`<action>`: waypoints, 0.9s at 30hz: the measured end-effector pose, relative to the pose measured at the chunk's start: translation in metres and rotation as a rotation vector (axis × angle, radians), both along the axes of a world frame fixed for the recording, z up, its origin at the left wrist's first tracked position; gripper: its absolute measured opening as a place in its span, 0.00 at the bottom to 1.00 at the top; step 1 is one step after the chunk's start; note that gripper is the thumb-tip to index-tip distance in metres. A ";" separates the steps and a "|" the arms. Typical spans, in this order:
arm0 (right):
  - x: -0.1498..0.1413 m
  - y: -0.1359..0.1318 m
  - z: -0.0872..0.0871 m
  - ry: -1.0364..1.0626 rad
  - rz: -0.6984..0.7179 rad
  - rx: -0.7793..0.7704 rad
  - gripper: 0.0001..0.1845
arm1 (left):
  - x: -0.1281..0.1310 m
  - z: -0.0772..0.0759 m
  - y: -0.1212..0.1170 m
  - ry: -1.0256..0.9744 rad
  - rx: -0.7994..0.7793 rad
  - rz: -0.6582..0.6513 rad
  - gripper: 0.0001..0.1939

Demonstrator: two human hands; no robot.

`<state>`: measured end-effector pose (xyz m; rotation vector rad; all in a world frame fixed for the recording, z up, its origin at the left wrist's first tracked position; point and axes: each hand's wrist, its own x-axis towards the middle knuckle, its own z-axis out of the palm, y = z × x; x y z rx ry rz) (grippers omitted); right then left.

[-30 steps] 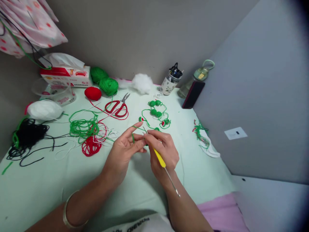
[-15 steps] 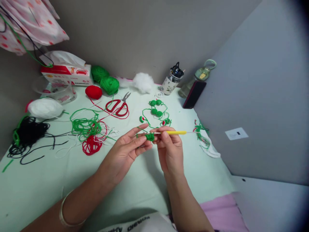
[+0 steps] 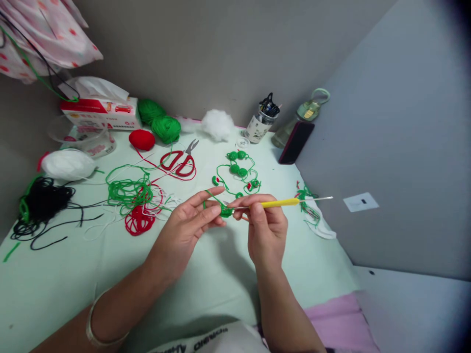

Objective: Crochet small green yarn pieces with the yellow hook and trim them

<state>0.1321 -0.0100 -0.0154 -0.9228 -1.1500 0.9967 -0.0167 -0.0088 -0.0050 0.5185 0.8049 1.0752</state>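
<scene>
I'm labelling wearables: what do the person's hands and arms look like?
The left hand and right hand are bare, with no gloves or rings visible. No sleeves show. A slim, pale bangle circles the left forearm; the right forearm shows none.

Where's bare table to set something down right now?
Bare pale green cloth lies between the right forearm and the green-red yarn scraps, and between the left forearm and the tangled black yarn. Crowded: around the red-handled metal scissors and green crocheted balls.
</scene>
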 end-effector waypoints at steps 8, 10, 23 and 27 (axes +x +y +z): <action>0.000 -0.006 0.002 -0.286 -0.056 0.241 0.10 | 0.001 -0.006 0.000 0.106 0.086 0.063 0.16; 0.001 -0.007 0.001 -0.331 -0.052 0.290 0.11 | 0.002 -0.007 0.000 0.106 0.085 0.067 0.17; 0.001 -0.003 -0.005 -0.308 -0.033 0.336 0.10 | -0.002 -0.005 0.001 0.143 0.104 0.016 0.22; 0.001 -0.002 -0.006 -0.367 -0.025 0.363 0.10 | -0.001 -0.008 0.003 0.142 0.097 0.008 0.21</action>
